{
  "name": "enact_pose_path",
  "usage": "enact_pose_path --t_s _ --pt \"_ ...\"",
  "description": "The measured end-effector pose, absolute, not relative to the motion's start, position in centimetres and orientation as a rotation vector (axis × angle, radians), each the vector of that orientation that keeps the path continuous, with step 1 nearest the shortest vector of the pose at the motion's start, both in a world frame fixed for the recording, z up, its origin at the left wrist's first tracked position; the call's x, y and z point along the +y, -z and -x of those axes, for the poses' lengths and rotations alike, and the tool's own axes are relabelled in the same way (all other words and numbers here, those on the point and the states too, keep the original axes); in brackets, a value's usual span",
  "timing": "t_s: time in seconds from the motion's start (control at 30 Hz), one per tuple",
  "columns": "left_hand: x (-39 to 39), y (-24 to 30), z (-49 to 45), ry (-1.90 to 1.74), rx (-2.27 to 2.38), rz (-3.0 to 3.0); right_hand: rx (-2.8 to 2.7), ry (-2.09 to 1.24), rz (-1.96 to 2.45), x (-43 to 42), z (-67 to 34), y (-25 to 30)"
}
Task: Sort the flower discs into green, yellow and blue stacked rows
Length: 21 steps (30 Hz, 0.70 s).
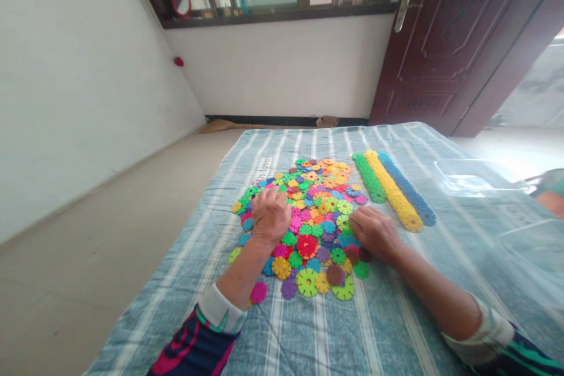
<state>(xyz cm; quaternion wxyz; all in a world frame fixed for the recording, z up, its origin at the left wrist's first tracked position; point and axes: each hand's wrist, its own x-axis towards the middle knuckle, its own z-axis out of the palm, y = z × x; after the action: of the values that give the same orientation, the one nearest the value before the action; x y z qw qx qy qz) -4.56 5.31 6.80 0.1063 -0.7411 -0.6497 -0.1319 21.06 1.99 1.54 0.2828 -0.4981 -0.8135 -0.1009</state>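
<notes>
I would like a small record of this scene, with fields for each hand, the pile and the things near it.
Left hand: palm down on the pile
Right hand: palm down at the pile's right edge
Pile: multicoloured plastic snowflake discs
Beside pile: green row, yellow row, blue row of joined discs
Further right: clear plastic container
Surface: striped blue cloth

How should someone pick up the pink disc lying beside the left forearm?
Probably pinch the toothed rim from above, coming from the near side: the pink plastic disc lies flat on striped cloth, the left forearm and disc pile crowding its other sides.
</notes>
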Motion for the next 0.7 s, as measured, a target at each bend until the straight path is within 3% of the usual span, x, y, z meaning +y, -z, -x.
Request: enact_pose_path --t_s 0.23,0.7 --pt "2.5 -5.3 0.5 0.297 -1.65 2.659 -2.177 0.265 1.348 2.1 -21.2 -1.4" --pt "-0.5 -5.3 -1.7 0.182 -1.482 2.7 -2.15 0.26 1.343 2.1 -21.1 -1.4"
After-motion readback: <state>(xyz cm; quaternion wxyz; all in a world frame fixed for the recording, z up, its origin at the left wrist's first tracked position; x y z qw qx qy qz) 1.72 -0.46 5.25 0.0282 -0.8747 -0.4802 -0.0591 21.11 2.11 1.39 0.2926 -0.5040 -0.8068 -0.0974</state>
